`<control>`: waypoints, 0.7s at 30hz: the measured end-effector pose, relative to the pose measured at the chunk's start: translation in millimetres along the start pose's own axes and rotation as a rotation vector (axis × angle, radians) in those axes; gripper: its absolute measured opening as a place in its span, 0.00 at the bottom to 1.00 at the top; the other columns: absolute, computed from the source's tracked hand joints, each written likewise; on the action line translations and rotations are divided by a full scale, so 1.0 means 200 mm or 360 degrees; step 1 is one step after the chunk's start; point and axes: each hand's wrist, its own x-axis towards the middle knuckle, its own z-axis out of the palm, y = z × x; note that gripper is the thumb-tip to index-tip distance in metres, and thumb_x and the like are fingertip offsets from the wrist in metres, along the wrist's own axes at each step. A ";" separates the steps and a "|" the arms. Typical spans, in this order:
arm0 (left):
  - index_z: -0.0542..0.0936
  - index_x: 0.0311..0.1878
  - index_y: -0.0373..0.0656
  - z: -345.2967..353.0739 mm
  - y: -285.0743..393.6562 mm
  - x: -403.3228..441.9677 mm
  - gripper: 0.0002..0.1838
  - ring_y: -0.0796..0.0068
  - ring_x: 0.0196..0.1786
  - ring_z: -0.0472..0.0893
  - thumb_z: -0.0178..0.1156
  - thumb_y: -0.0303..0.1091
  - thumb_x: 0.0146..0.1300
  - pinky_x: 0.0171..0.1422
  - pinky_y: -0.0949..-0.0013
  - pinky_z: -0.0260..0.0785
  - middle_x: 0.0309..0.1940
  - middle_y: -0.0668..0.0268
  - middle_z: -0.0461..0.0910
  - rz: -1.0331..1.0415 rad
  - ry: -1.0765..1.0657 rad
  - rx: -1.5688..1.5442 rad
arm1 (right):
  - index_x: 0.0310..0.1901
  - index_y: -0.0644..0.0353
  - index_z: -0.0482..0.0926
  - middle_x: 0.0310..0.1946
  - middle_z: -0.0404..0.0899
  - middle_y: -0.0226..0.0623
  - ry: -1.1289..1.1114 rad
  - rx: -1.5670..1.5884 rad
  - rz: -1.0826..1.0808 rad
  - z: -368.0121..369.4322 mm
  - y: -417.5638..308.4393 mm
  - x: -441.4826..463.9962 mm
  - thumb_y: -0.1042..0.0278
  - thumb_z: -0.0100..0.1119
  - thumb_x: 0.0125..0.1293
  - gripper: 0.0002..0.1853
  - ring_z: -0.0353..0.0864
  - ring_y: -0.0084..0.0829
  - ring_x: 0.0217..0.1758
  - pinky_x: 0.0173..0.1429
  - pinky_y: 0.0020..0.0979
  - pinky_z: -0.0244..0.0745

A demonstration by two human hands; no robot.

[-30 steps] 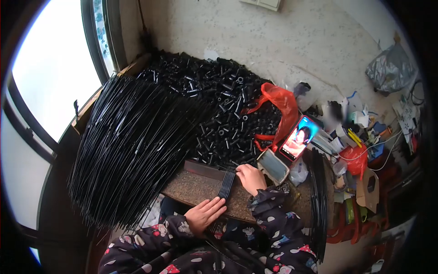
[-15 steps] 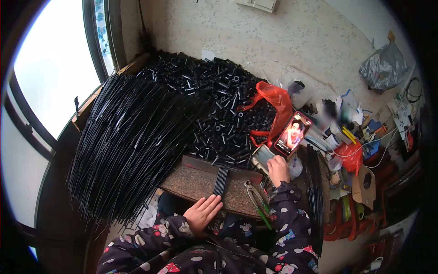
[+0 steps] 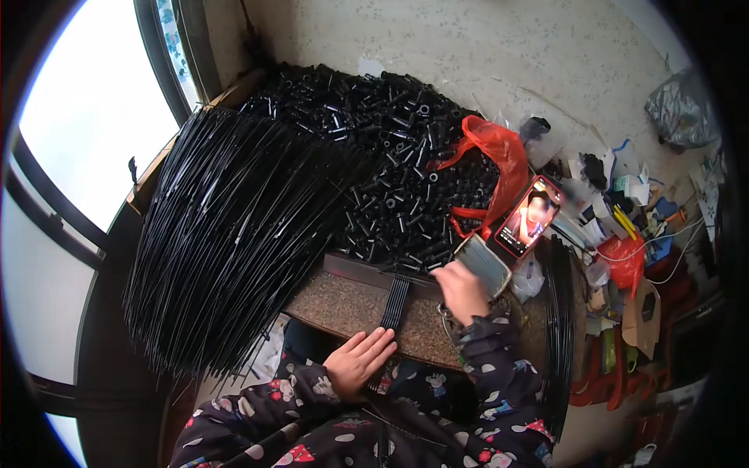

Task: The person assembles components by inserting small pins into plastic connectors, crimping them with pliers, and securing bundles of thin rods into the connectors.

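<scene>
My left hand (image 3: pixel 360 363) lies flat, fingers stretched, over the near end of a row of several thin black rods (image 3: pixel 396 301) at the table's front edge. The rods' far ends meet a dark raised strip (image 3: pixel 355 270) along the work surface. My right hand (image 3: pixel 462 293), slightly blurred, hovers just right of the rods with thumb and fingers drawn together. Whatever they pinch, if anything, is too small to make out. Beside it sits a shallow open tray (image 3: pixel 485 264). Pliers (image 3: pixel 445 311) are mostly hidden beneath the right hand and sleeve.
A large bundle of long black rods (image 3: pixel 226 242) fills the left. Behind the strip is a heap of small black tubular parts (image 3: pixel 406 210). A red plastic bag (image 3: pixel 507 168), a lit phone (image 3: pixel 529 218), more rods (image 3: pixel 559 335) and clutter stand right.
My right hand has moved left and nearer, from the tray toward the rods, now covering the pliers. My left hand stays flat on the rods. The whole view has shifted slightly.
</scene>
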 end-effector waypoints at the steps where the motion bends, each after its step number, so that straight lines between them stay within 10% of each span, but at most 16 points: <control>1: 0.51 0.67 0.37 0.01 0.00 0.00 0.54 0.58 0.71 0.49 0.64 0.49 0.37 0.70 0.56 0.45 0.69 0.53 0.47 0.0001 0.0008 -0.0018 | 0.36 0.59 0.78 0.29 0.74 0.37 -0.0161 -0.0011 0.0002 0.06 0.02 -0.02 0.75 0.54 0.56 0.06 0.76 0.42 0.32 0.35 0.37 0.71; 21: 0.53 0.67 0.38 -0.08 -0.02 0.00 0.49 0.61 0.70 0.53 0.59 0.44 0.38 0.69 0.61 0.48 0.68 0.54 0.51 0.0043 -0.0037 -0.0118 | 0.35 0.60 0.77 0.31 0.73 0.41 -0.0331 0.0014 0.0114 0.13 -0.01 0.04 0.75 0.50 0.57 0.07 0.76 0.47 0.34 0.37 0.42 0.71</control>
